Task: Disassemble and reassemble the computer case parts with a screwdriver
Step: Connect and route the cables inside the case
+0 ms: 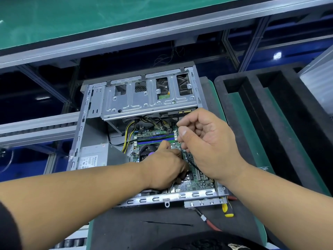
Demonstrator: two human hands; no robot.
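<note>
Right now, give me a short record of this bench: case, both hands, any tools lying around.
case: open case, lying flat, motherboard exposed
left hand: left hand down on the motherboard, fingers curled; what it holds is hidden
right hand: right hand above the board, pinching something small; black cable beneath it
tools: yellow-handled tool on the mat near the case's front corner

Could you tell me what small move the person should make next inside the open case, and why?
Probably free the black cable from the motherboard: both hands are already inside the open case, the left hand low on the board, the right hand curled above the cable. The exact grip is hidden.
</note>
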